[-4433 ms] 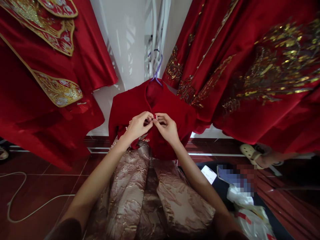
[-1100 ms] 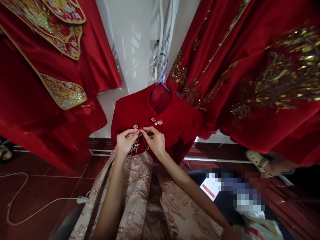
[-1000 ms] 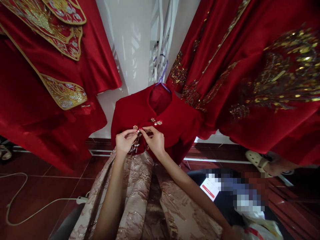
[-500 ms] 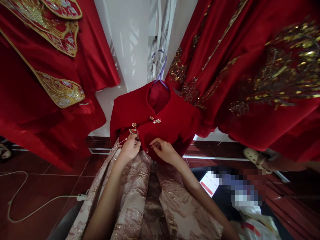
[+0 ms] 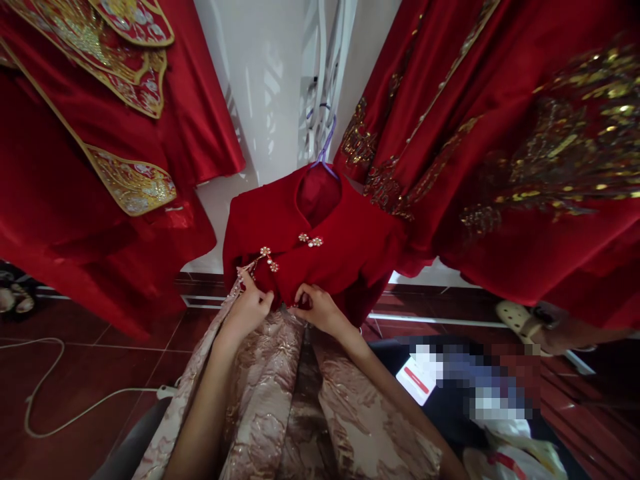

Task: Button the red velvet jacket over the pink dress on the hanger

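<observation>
A red jacket with a stand collar hangs in front of me on a purple hanger. Flower-shaped beaded clasps sit on its front, and another beaded clasp lies further left. My left hand is at the jacket's lower left front, index finger stretched toward a beaded trim, thumb and other fingers closed at the cloth. At the lower front edge, my right hand pinches the jacket between thumb and fingertips. Shiny pinkish-beige brocade cloth lies below both hands.
Red embroidered garments hang on the left and right. A lit phone and a plastic bag lie on a dark surface at right. A white cable crosses the tiled floor. Another person's foot in a pale clog shows at right.
My left hand has moved left and down from the beaded clasp, uncovering it. My right hand has shifted slightly left and down to the jacket's edge. The view has moved a little.
</observation>
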`<state>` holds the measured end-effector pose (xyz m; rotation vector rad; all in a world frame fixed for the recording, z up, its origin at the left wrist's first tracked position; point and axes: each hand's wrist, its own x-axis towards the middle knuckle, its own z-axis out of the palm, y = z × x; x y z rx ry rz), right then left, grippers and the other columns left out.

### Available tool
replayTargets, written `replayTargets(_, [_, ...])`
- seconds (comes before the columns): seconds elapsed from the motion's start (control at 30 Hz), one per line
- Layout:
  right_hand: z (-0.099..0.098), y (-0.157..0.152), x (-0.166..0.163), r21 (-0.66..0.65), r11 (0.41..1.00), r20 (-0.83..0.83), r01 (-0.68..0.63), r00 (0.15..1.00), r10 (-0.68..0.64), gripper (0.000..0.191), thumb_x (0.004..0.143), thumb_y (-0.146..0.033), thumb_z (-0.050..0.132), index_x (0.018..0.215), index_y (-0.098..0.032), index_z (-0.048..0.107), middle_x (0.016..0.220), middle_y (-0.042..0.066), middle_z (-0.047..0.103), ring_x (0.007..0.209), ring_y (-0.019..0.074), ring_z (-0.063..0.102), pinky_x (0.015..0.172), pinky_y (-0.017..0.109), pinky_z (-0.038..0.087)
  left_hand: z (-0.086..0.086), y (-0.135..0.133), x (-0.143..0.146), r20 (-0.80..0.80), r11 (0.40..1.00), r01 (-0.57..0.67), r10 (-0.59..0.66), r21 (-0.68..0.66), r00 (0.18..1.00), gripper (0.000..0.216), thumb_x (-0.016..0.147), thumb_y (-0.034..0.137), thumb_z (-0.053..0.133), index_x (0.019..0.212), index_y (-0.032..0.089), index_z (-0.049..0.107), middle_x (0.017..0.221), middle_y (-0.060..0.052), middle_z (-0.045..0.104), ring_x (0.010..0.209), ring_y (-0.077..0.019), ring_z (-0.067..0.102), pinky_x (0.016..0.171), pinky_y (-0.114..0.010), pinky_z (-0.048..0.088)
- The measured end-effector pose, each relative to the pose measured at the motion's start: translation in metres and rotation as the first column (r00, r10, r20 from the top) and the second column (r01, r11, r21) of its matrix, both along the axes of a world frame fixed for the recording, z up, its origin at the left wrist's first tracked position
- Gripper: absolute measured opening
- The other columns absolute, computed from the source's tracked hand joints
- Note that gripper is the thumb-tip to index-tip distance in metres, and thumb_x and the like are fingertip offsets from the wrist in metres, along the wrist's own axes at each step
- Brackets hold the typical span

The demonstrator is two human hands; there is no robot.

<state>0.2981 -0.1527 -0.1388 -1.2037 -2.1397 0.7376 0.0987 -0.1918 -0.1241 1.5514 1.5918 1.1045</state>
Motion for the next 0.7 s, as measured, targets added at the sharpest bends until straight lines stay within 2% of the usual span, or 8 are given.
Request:
replayTargets(0.1, [0.001, 0.000, 0.000, -0.032, 0.999, -0.063, 0.001, 0.998, -0.003, 0.019, 0.067, -0.029, 0.072, 0.076, -0.020, 0.058, 0.072, -0.002, 0.060, 0.065, 0.0109, 0.056, 0.060, 0.021, 0.044, 0.002, 0.002, -0.010, -0.082, 0.987, -0.162, 0.162, 0.006, 0.983, 0.095, 0.074, 0.029, 0.062, 0.146, 0.004, 0.006, 0.058, 0.003, 0.060, 0.051, -0.0166, 0.056, 0.058, -0.025, 0.041])
replayTargets(0.17, [0.002, 0.001, 0.002, -0.066, 0.998, -0.094, 0.023, 0.995, -0.029, 0.018, 0.067, -0.029, 0.071, 0.076, -0.021, 0.056, 0.069, -0.003, 0.062, 0.064, 0.0111, 0.059, 0.059, 0.020, 0.045, -0.001, 0.005, -0.012, -0.159, 0.970, -0.237, 0.244, 0.061, 0.957, 0.099, 0.071, 0.030, 0.065, 0.147, 0.007, 0.006, 0.069, -0.002, 0.062, 0.060, -0.0192, 0.059, 0.066, -0.029, 0.045])
replayTargets(0.23, [0.006, 0.003, 0.006, -0.111, 0.993, -0.113, 0.048, 0.992, -0.060, 0.020, 0.067, -0.030, 0.071, 0.076, -0.021, 0.056, 0.068, -0.004, 0.064, 0.063, 0.0116, 0.062, 0.059, 0.021, 0.047, -0.007, 0.008, -0.010, -0.184, 0.952, -0.257, 0.286, 0.164, 0.941, 0.101, 0.069, 0.032, 0.069, 0.148, 0.011, 0.009, 0.089, -0.009, 0.062, 0.075, -0.0224, 0.062, 0.078, -0.036, 0.047])
replayTargets(0.33, [0.015, 0.004, 0.015, -0.180, 0.982, -0.154, 0.049, 0.985, -0.077, 0.022, 0.064, -0.032, 0.074, 0.074, -0.020, 0.058, 0.068, -0.002, 0.068, 0.065, 0.0134, 0.066, 0.060, 0.023, 0.050, -0.014, 0.013, -0.004, -0.143, 0.919, -0.241, 0.296, 0.310, 0.944, 0.102, 0.070, 0.031, 0.070, 0.150, 0.019, 0.008, 0.113, -0.016, 0.051, 0.092, -0.0236, 0.058, 0.089, -0.040, 0.046])
replayTargets(0.4, [0.023, 0.003, 0.022, -0.222, 0.975, -0.193, 0.016, 0.979, -0.060, 0.021, 0.065, -0.033, 0.074, 0.075, -0.020, 0.060, 0.071, 0.000, 0.070, 0.068, 0.0149, 0.067, 0.062, 0.025, 0.051, -0.018, 0.014, -0.001, -0.113, 0.917, -0.213, 0.264, 0.337, 0.958, 0.101, 0.073, 0.030, 0.067, 0.150, 0.021, 0.001, 0.111, -0.014, 0.051, 0.091, -0.0213, 0.057, 0.086, -0.038, 0.048])
replayTargets(0.53, [0.036, 0.002, 0.033, -0.329, 0.935, -0.254, -0.135, 0.966, 0.050, 0.016, 0.073, -0.029, 0.067, 0.086, -0.019, 0.066, 0.081, 0.003, 0.072, 0.076, 0.0152, 0.068, 0.068, 0.027, 0.052, -0.025, 0.016, -0.003, -0.097, 0.931, -0.151, 0.193, 0.334, 0.976, 0.099, 0.078, 0.025, 0.062, 0.148, 0.023, -0.008, 0.093, -0.006, 0.057, 0.081, -0.0170, 0.058, 0.079, -0.034, 0.051])
replayTargets(0.6, [0.039, 0.003, 0.036, -0.371, 0.912, -0.270, -0.173, 0.960, 0.072, 0.020, 0.074, -0.028, 0.066, 0.091, -0.018, 0.067, 0.083, 0.004, 0.072, 0.075, 0.0148, 0.067, 0.068, 0.027, 0.052, -0.029, 0.018, -0.005, -0.122, 0.926, -0.160, 0.213, 0.342, 0.969, 0.095, 0.078, 0.021, 0.060, 0.149, 0.024, -0.004, 0.090, -0.004, 0.059, 0.080, -0.0166, 0.059, 0.081, -0.034, 0.050])
replayTargets(0.7, [0.042, 0.002, 0.036, -0.376, 0.906, -0.295, -0.194, 0.952, 0.081, 0.023, 0.073, -0.029, 0.067, 0.093, -0.017, 0.066, 0.084, 0.005, 0.071, 0.075, 0.0144, 0.067, 0.069, 0.027, 0.052, -0.031, 0.019, -0.007, -0.172, 0.919, -0.179, 0.251, 0.351, 0.953, 0.082, 0.074, 0.016, 0.061, 0.146, 0.024, 0.022, 0.087, -0.003, 0.062, 0.079, -0.0169, 0.061, 0.081, -0.034, 0.050])
